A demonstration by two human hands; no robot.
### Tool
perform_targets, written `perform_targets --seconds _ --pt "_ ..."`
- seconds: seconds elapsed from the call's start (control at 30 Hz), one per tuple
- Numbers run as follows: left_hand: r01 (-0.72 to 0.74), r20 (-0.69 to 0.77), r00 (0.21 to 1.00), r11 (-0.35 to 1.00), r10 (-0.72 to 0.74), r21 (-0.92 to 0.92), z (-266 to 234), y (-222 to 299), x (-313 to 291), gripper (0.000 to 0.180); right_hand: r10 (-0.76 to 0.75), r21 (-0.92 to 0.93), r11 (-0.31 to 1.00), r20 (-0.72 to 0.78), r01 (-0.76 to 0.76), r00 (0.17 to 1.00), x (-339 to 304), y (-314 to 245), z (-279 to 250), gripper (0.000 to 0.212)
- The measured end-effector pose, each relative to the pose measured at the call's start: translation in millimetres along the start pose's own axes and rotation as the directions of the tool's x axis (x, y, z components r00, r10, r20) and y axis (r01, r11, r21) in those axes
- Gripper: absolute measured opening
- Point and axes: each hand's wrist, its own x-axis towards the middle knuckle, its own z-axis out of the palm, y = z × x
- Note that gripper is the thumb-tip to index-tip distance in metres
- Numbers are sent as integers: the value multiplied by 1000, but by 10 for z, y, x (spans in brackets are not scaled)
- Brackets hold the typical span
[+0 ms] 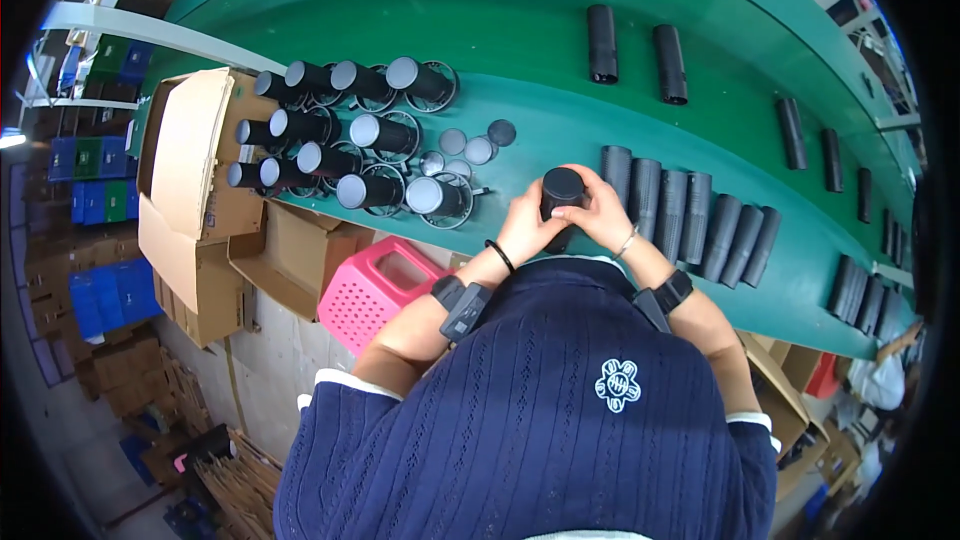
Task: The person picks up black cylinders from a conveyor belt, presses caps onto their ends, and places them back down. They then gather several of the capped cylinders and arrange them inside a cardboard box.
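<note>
Close in front of my chest, both hands are closed around a black cylinder with a round, dark top (563,186). My left hand (528,224) wraps its left side, and my right hand (602,216) grips it from the right, with a thumb across the front. The lower part of the cylinder is mostly hidden by my fingers. Beside my right hand, several black ribbed tubes (672,212) stand in a row on the green bench. To the left of my hands lie several small grey discs (478,150).
Several black cylinders with pale grey ends and dark rings around them (380,132) fill the left of the green bench (540,105). More black tubes (602,44) stand on the darker green strip behind. Cardboard boxes (190,155) and a pink plastic stool (372,292) are at the left.
</note>
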Motion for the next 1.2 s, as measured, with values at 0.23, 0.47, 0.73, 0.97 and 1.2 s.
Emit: perform_targets --seconds 0.23,0.47,0.73,0.97,1.2 --pt "43 46 998 997 -40 -69 -122 -174 102 58 33 -72 997 87 -27 996 220 -39 -39 60" --pt "-43 114 992 995 53 -85 -136 -34 -59 64 12 59 998 183 -23 983 -78 -120 -47 66" --pt "-27 -122 992 999 30 25 29 -21 -76 56 -267 -387 891 -27 236 963 -78 -33 102 62" --pt "76 70 995 995 -72 -61 -83 56 2 74 44 101 993 110 -55 993 36 -126 -72 62" --pt "-110 34 993 994 110 -22 18 27 -31 77 -53 90 995 162 39 985 -90 -127 -142 65"
